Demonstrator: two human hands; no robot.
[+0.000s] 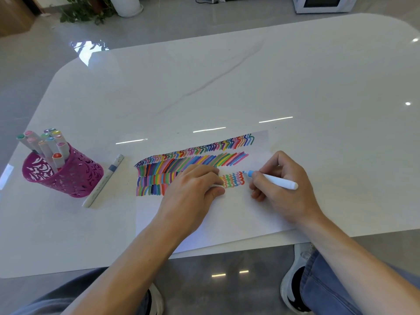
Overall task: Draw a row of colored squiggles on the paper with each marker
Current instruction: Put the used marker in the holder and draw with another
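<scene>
A white sheet of paper (227, 214) lies on the table, covered at its top with rows of coloured strokes. A short row of coloured squiggles (234, 180) sits in the middle. My right hand (284, 189) grips a white marker with a light blue tip (272, 180); the tip touches the paper just right of the squiggles. My left hand (193, 192) rests on the paper to the left of them, fingers curled around a small white piece, likely the marker's cap (214, 185).
A magenta perforated pen cup (66, 176) with several markers (45, 144) stands at the table's left. One capped marker (104, 180) lies beside it. The white glossy table (227, 87) ends near my knees. A plant pot and a microwave sit on the floor beyond.
</scene>
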